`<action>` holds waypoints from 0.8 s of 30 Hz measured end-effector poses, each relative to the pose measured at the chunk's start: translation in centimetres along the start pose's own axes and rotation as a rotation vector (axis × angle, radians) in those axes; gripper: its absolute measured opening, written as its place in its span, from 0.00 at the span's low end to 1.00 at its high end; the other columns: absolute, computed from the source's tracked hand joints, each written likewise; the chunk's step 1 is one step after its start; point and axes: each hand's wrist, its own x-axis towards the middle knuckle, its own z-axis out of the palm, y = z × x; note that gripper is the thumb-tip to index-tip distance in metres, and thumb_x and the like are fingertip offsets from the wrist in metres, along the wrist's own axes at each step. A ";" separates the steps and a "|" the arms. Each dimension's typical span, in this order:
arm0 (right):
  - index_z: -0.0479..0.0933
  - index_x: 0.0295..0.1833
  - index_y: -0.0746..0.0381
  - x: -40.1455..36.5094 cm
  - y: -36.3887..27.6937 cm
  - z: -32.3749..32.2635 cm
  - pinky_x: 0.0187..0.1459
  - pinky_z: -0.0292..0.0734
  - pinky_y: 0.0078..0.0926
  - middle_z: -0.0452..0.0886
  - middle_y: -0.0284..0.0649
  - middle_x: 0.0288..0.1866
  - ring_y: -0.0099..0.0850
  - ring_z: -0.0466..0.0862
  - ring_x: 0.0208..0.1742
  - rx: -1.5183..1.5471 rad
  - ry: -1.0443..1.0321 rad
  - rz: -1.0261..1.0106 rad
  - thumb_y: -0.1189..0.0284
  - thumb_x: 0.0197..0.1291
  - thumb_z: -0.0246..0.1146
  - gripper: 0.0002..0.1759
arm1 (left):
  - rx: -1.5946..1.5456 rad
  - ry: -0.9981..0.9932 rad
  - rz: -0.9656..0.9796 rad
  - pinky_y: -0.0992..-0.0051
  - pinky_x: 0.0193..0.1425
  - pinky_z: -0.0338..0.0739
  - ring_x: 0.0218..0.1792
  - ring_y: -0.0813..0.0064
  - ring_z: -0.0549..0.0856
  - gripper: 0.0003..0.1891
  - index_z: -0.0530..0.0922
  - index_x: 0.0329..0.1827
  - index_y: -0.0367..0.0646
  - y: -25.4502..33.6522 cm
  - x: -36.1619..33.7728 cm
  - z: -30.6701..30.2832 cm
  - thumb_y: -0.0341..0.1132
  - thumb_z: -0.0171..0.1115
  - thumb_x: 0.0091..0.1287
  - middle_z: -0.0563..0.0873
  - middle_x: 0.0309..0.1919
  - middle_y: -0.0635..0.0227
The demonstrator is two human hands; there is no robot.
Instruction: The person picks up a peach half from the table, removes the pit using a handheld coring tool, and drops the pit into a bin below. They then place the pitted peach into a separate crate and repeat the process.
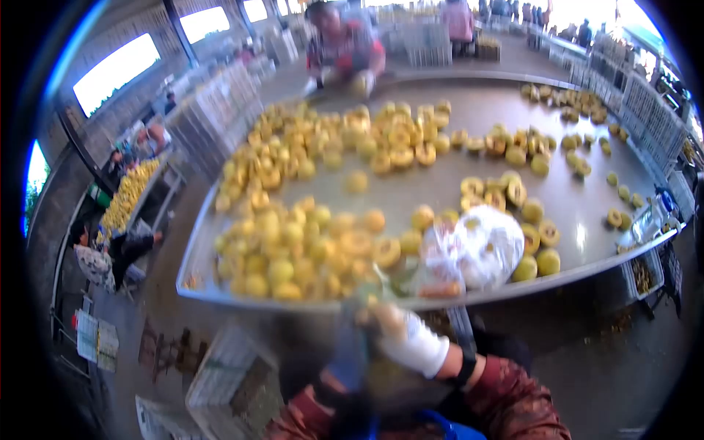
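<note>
One table [579, 194] is seen, and the fruits [293, 242] on it are too many to be counted singly: several dozen are heaped at the near left, several dozen more at the far middle, and some thirty are scattered to the right. One white bag [480, 246] is counted at the near edge, and one gloved hand [411, 341] just below it. One person [345, 48] is counted at the far side, two more people [110, 253] at the left, and the crates [220, 110] stacked at the far left cannot be numbered.
</note>
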 end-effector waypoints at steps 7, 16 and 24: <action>0.70 0.50 0.64 0.1 0.8 0.9 0.33 0.79 0.30 0.78 0.36 0.34 0.32 0.81 0.31 0.294 0.135 0.210 0.76 0.60 0.64 0.15 | 0.988 -0.229 0.717 0.75 0.57 0.78 0.51 0.72 0.83 0.21 0.76 0.60 0.35 2.2 0.1 -1.3 0.44 0.51 0.76 0.83 0.53 0.63; 0.76 0.54 0.64 -0.6 0.5 -3.8 0.48 0.76 0.40 0.82 0.53 0.44 0.54 0.81 0.47 -0.212 -0.482 0.303 0.68 0.53 0.70 0.23 | 0.526 0.259 0.209 0.68 0.58 0.80 0.54 0.64 0.83 0.22 0.75 0.63 0.39 13.1 -5.8 -16.9 0.45 0.56 0.74 0.82 0.55 0.58; 0.67 0.63 0.61 -1.8 1.6 -0.6 0.51 0.77 0.42 0.83 0.51 0.52 0.51 0.82 0.52 -0.321 -0.480 0.314 0.66 0.62 0.64 0.26 | 1.778 0.129 -0.615 0.60 0.68 0.69 0.67 0.46 0.73 0.47 0.64 0.74 0.38 8.9 -17.8 -29.0 0.53 0.74 0.55 0.72 0.67 0.43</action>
